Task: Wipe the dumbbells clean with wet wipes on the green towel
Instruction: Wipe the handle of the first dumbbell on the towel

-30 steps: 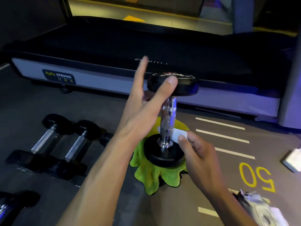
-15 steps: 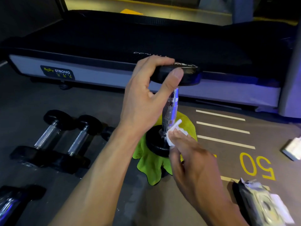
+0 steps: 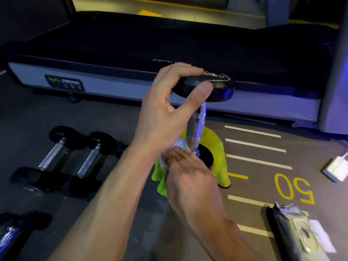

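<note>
The left hand (image 3: 165, 113) grips the top black rubber head of the upright chrome-handled dumbbell (image 3: 197, 127), thumb at the front rim and fingers curled over the top. The dumbbell's lower head stands on the crumpled green towel (image 3: 218, 146) on the floor. The right hand (image 3: 190, 178), fingers nearly straight, presses a white wet wipe (image 3: 178, 146) against the lower head beside the handle.

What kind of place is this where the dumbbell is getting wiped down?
Most likely a gym. A treadmill deck with a fitness-brand sticker runs across the back, spare dumbbells lie on the dark floor, and that floor carries painted lines and a yellow 50 marking.
</note>
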Demonstrator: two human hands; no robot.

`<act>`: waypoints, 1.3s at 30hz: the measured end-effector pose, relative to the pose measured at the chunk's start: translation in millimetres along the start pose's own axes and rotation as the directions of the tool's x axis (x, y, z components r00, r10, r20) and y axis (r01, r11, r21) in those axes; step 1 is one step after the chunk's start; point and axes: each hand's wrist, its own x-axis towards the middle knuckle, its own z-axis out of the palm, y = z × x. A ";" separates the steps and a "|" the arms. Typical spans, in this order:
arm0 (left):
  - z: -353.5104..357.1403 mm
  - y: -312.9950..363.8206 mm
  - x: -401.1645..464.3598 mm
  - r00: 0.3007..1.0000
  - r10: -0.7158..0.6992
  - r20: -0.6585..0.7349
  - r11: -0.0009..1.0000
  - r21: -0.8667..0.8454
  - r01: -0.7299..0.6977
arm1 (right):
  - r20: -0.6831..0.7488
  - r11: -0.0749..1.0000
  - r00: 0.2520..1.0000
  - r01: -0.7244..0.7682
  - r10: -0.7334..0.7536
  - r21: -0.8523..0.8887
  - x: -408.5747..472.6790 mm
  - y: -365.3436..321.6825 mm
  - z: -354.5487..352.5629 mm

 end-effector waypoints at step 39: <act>6.5 -5.3 9.7 0.997 -0.056 -0.045 0.998 0.022 0.057 | -0.162 0.994 0.981 -0.110 0.107 -0.010 4.3 2.3 -20.8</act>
